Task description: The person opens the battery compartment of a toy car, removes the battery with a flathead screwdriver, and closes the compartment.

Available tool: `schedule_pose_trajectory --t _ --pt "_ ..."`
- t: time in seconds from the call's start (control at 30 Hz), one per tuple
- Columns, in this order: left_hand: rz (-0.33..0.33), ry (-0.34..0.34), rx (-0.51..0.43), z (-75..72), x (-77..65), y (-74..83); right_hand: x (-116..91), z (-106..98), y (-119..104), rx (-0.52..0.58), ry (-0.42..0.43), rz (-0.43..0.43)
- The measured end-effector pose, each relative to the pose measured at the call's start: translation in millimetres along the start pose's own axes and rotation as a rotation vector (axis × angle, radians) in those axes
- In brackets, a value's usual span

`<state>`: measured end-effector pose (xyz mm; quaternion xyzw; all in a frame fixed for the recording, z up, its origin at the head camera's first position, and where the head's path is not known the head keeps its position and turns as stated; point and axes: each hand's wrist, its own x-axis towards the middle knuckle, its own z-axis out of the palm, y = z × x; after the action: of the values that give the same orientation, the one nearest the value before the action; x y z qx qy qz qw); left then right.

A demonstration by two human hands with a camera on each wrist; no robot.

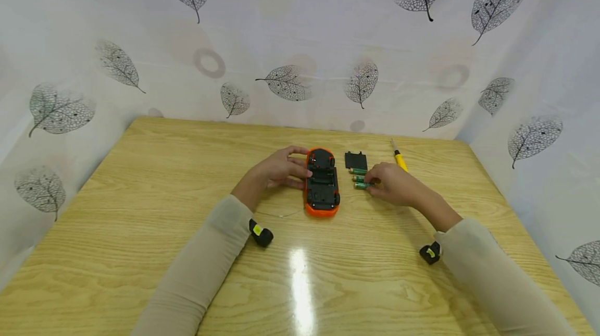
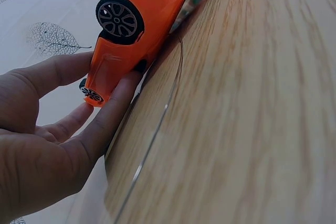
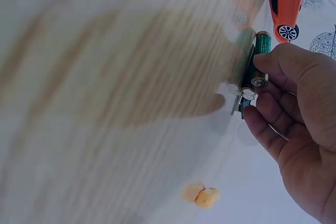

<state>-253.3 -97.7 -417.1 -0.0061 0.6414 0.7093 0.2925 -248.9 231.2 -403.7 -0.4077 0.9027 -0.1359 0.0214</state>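
Note:
An orange toy car (image 1: 321,211) lies wheels up, its black underside showing an uncovered battery compartment (image 1: 322,176). My left hand (image 1: 281,169) holds the car by its left side, thumb at the edge of the underside; in the left wrist view the fingers (image 2: 113,106) lie against the orange body (image 2: 152,3). To the car's right, three green batteries lie side by side. My right hand (image 1: 394,184) is at their right ends. In the right wrist view its thumb and fingers pinch the nearest battery (image 3: 262,45), whose lower part they partly hide.
A black battery cover (image 1: 356,160) lies just beyond the batteries. Farther right is a screwdriver with a yellow handle (image 1: 400,160). A thin wire (image 1: 281,215) extends over the wooden table (image 1: 187,179) left of the car. A leaf-patterned cloth (image 1: 300,39) hangs behind.

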Motion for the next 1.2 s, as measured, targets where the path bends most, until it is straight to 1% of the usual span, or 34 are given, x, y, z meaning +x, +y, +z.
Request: schedule_pose_trajectory --t 0.23,0.63,0.97,1.2 --pt "0.001 0.004 0.004 0.3 -0.6 0.3 0.2 2.4 1.3 -0.006 0.002 -0.003" --pt "0.009 -0.003 0.002 0.3 -1.5 0.2 1.1 1.9 -0.9 -0.003 0.0 0.012" --pt "0.004 -0.001 0.003 0.9 -1.7 0.7 0.5 1.7 -1.2 -0.003 0.004 0.019" --pt "0.006 0.0 0.009 0.9 -2.3 1.6 0.6 1.4 -0.6 -0.003 0.001 0.013"
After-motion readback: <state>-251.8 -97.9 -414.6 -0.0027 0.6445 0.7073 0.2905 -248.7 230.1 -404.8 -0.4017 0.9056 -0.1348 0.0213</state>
